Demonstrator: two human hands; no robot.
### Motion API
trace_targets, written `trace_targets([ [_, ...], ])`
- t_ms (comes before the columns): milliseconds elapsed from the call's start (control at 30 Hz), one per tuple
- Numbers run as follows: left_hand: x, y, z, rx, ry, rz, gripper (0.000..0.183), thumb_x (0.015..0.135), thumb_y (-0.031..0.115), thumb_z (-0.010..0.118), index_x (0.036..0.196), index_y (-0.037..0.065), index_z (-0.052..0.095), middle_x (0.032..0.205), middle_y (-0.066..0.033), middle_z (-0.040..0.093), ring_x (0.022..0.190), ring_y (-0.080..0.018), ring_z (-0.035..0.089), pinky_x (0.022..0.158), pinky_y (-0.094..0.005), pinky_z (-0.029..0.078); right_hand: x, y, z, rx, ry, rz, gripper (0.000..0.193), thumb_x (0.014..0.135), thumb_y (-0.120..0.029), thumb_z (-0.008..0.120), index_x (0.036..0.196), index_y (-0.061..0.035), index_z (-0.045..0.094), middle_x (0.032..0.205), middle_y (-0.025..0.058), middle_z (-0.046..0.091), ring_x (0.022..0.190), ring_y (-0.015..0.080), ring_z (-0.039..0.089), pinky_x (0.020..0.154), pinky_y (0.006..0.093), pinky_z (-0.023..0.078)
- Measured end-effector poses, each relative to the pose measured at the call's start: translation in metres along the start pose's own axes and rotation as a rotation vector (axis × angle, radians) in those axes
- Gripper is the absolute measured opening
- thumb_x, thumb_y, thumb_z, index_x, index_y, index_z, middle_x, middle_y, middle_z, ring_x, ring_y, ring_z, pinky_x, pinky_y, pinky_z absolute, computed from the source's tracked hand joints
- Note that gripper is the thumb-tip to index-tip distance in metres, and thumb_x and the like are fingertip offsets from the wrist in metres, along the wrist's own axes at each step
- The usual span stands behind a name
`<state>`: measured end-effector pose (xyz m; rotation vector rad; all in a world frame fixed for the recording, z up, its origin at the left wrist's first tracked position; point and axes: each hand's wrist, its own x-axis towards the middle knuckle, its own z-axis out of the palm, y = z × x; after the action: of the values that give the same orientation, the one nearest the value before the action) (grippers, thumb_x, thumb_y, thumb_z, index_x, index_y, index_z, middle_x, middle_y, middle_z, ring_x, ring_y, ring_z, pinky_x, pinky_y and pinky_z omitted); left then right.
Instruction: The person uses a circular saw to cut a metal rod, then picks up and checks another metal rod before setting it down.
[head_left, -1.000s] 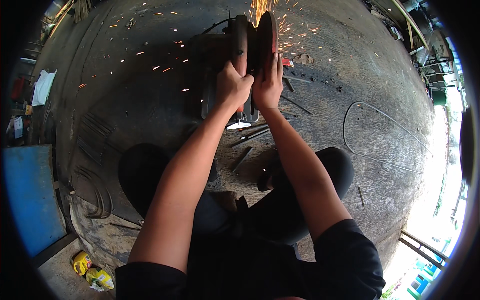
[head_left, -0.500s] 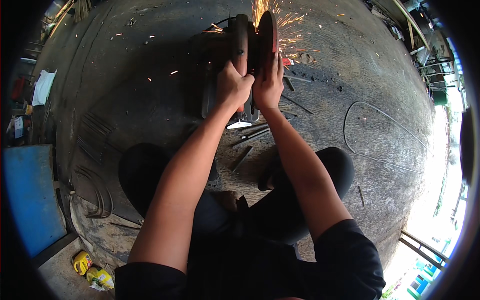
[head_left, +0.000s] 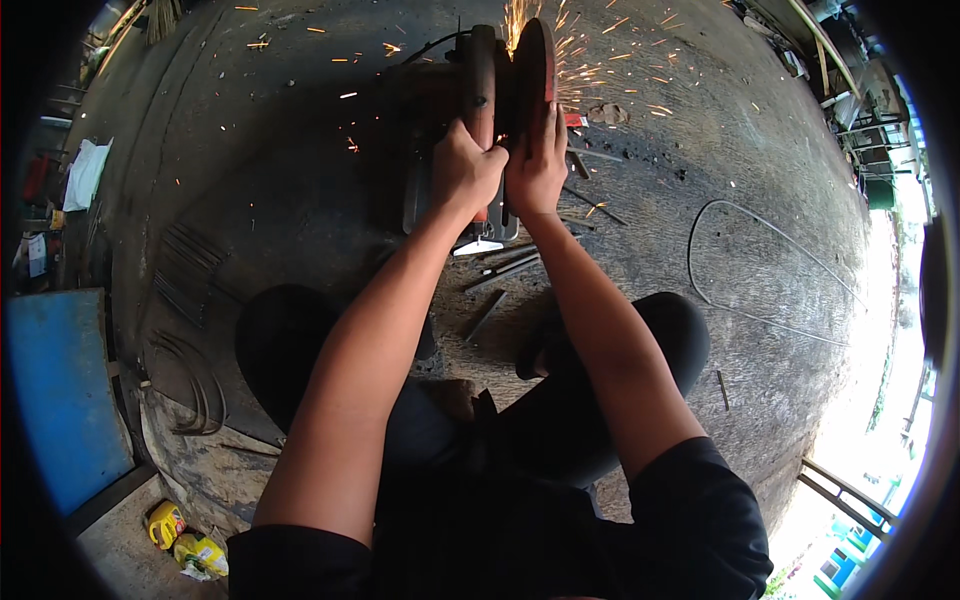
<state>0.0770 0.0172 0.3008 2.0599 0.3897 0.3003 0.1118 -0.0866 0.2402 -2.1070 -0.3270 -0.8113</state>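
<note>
A cut-off saw (head_left: pixel 505 75) with a round red-brown blade guard stands on the dark concrete floor in front of me. Orange sparks (head_left: pixel 590 60) fly out from its far side. My left hand (head_left: pixel 462 170) is closed around the saw's upright handle. My right hand (head_left: pixel 537 165) presses against the saw body just beside the left, fingers pointing away from me; what lies under it is hidden. Short metal rods (head_left: pixel 505 268) lie on the floor just below the machine, between my knees and the saw.
A bent loop of thin wire (head_left: pixel 740 260) lies on the floor to the right. Curved steel bars (head_left: pixel 190 375) and a bundle of rods (head_left: pixel 185 265) lie at the left, next to a blue panel (head_left: pixel 60 390). Yellow containers (head_left: pixel 185 540) sit at lower left.
Both hands stay on the saw in the same place. The spray of sparks has shifted, now thicker to the right of the blade and thinner at the left.
</note>
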Motion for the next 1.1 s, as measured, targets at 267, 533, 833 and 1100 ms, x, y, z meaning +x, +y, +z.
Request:
trace_targets([
  [267, -0.0002, -0.0014, 0.0003, 0.006, -0.020, -0.030, 0.042, 0.067, 0.017, 0.063, 0.097, -0.011, 0.052, 0.088, -0.0332, 0.062, 0.087, -0.0448, 0.063, 0.079, -0.0450, 0.051, -0.0008, -0.0012, -0.0015, 0.017, -0.004, 0.011, 0.062, 0.085, -0.005, 0.053, 0.143, -0.0084, 0.031, 0.134, 0.0278, 0.042, 0.113, 0.0463, 0.050, 0.088, 0.0449, 0.048],
  [533, -0.0008, -0.0008, 0.0009, 0.003, -0.005, -0.017, 0.039, 0.068, 0.015, 0.063, 0.095, -0.011, 0.052, 0.087, -0.0333, 0.061, 0.087, -0.0453, 0.062, 0.078, -0.0459, 0.050, -0.0007, -0.0004, -0.0008, 0.008, -0.003, 0.010, 0.063, 0.085, -0.004, 0.053, 0.143, -0.0086, 0.031, 0.134, 0.0278, 0.042, 0.114, 0.0463, 0.050, 0.088, 0.0450, 0.048],
  [833, -0.0010, -0.0028, 0.0012, -0.011, 0.005, 0.009, 0.039, 0.069, 0.016, 0.064, 0.095, -0.011, 0.052, 0.087, -0.0341, 0.061, 0.087, -0.0464, 0.062, 0.077, -0.0462, 0.050, -0.0024, -0.0010, -0.0006, 0.010, -0.021, 0.049, 0.059, 0.085, -0.005, 0.053, 0.141, -0.0065, 0.034, 0.133, 0.0287, 0.043, 0.114, 0.0463, 0.050, 0.088, 0.0453, 0.048],
  [1100, -0.0005, -0.0032, 0.0016, 0.014, 0.002, 0.000, 0.041, 0.067, 0.015, 0.062, 0.096, -0.012, 0.052, 0.087, -0.0346, 0.061, 0.087, -0.0462, 0.062, 0.078, -0.0463, 0.050, -0.0033, 0.0010, 0.0007, -0.004, -0.002, 0.026, 0.059, 0.086, -0.005, 0.053, 0.141, -0.0071, 0.034, 0.133, 0.0290, 0.043, 0.113, 0.0469, 0.050, 0.088, 0.0452, 0.048],
])
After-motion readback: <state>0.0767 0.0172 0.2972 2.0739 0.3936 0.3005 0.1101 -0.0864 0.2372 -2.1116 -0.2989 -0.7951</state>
